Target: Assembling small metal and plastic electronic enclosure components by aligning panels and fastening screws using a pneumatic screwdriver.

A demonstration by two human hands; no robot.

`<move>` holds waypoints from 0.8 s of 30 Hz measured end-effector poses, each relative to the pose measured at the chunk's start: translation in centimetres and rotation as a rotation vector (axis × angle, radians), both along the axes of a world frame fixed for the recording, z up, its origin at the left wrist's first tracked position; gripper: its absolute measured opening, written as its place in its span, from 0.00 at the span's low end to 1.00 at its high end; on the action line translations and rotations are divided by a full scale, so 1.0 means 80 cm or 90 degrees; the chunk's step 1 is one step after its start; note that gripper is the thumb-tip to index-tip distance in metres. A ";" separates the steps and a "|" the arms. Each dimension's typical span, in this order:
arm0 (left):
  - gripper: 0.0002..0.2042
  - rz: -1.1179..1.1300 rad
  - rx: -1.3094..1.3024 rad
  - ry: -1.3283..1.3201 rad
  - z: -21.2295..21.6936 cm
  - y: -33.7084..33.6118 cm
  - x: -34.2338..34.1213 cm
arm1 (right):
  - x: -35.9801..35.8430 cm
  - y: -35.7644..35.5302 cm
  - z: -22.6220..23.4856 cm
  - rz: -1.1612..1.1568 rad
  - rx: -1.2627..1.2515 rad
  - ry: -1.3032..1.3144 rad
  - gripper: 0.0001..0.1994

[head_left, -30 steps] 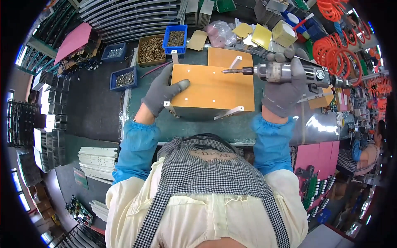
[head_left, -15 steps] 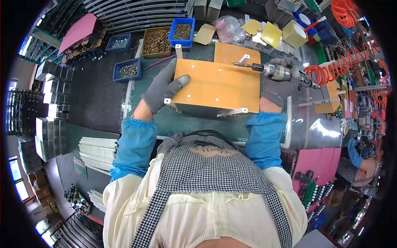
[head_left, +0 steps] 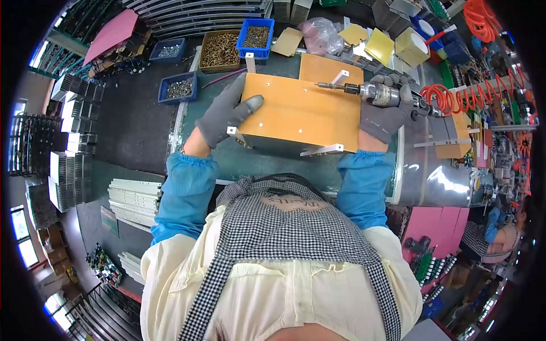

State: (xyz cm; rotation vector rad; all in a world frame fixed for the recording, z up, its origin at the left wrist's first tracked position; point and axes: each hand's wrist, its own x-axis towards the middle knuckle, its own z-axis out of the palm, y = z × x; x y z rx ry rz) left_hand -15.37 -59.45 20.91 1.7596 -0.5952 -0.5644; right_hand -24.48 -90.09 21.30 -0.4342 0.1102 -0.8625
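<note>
My left hand (head_left: 223, 115), in a grey glove, grips the left end of an orange panel (head_left: 304, 111). Its thumb lies on the panel's top face and the fingers go down out of sight at the side. Small white dots mark the panel, and white brackets (head_left: 323, 149) stick out from its edges. In my right hand (head_left: 388, 115), also gloved, is a power screwdriver (head_left: 382, 95) held sideways. The bit points left, above the panel's far right part; I cannot tell if it touches. A red coiled hose (head_left: 437, 98) runs off behind the tool.
Beyond the panel lies another orange sheet (head_left: 330, 67). Blue bins of small metal parts (head_left: 180, 88) and a box of brass-coloured pieces (head_left: 220, 50) stand at the far left. White strips (head_left: 135, 200) are stacked on the left. A co-worker (head_left: 493, 236) sits at the far right.
The screwdriver's tip has shifted slightly left and now shows over the panel's top face, away from the far bracket. The left hand keeps its grip; the whole view has moved a little.
</note>
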 end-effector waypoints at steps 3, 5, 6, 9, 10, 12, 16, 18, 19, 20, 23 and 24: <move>0.30 0.008 -0.026 0.045 0.006 0.000 -0.003 | 0.000 0.002 0.002 -0.005 0.010 0.003 0.10; 0.29 -0.012 -0.029 0.054 0.009 0.002 -0.002 | -0.002 0.007 0.008 -0.012 0.013 0.001 0.10; 0.29 -0.013 -0.030 0.055 0.011 0.001 -0.003 | -0.003 0.009 0.011 -0.013 0.012 0.008 0.10; 0.29 -0.010 -0.010 0.035 0.019 0.000 -0.006 | -0.005 0.012 0.013 0.000 0.004 0.000 0.10; 0.29 -0.006 0.000 0.045 0.023 -0.001 -0.008 | -0.006 0.013 0.013 0.016 -0.002 -0.014 0.10; 0.29 -0.002 0.009 0.058 0.021 -0.001 -0.009 | -0.006 0.013 0.012 0.003 -0.004 -0.004 0.10; 0.25 0.022 0.031 -0.066 0.006 0.000 -0.006 | -0.007 0.007 0.007 0.014 -0.036 -0.023 0.11; 0.25 0.019 0.027 -0.061 0.004 0.001 -0.004 | -0.008 0.012 0.010 -0.002 -0.008 0.009 0.11; 0.27 0.005 0.029 -0.039 0.007 0.001 -0.001 | -0.008 0.015 0.012 -0.019 0.020 0.038 0.11; 0.29 -0.010 0.031 -0.017 0.008 0.000 0.000 | -0.009 0.014 0.012 -0.021 0.019 0.038 0.11; 0.29 -0.013 0.017 -0.035 0.011 0.001 -0.003 | -0.011 0.022 0.017 -0.016 0.017 0.056 0.11; 0.29 -0.015 0.017 -0.036 0.010 0.001 -0.001 | -0.010 0.027 0.023 -0.029 0.031 0.069 0.09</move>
